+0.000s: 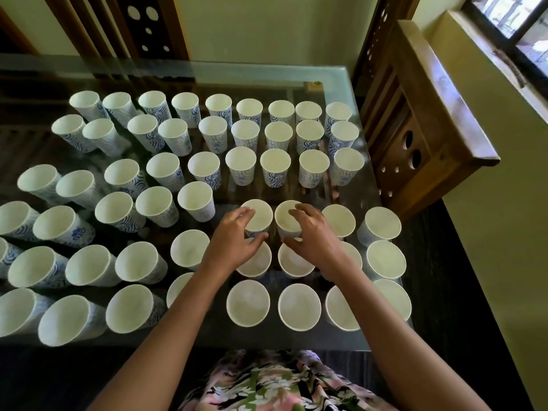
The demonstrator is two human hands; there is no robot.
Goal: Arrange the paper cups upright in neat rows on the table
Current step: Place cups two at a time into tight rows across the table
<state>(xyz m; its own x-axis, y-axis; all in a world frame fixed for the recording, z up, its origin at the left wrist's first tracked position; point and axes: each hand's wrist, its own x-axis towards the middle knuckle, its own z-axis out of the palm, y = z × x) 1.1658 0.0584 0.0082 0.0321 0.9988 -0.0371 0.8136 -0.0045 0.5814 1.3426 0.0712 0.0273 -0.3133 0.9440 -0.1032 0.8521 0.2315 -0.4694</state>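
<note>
a glass table (267,73) stands against a pale wall (267,25) in a small room, with a wooden chair (430,137) at its right end, a second chair (148,28) behind its far edge and a barred window (510,22) at upper right; the floor (462,292) is dark. paper cups (275,164) cover most of the glass, all mouth up, white inside with a blue swirl print outside. they stand in rough rows that run straight on the right and looser on the left, where there are gaps. a person in a floral garment (281,384) reaches over the near rows with both bare arms. the left hand (234,235) curls its fingers over the rim of the left cup (261,213) with the thumb on the near side, holding it. the right hand (314,235) holds the right cup (284,218) the same way. these two cups stand just beside each other in the fourth row from the near edge, right of centre. the forearms cover parts of several near cups, and the frame cuts off those at the far left. the blue lettering on the cups is too blurred to read. whether the two held cups rest on the glass or are lifted cannot be told.
</note>
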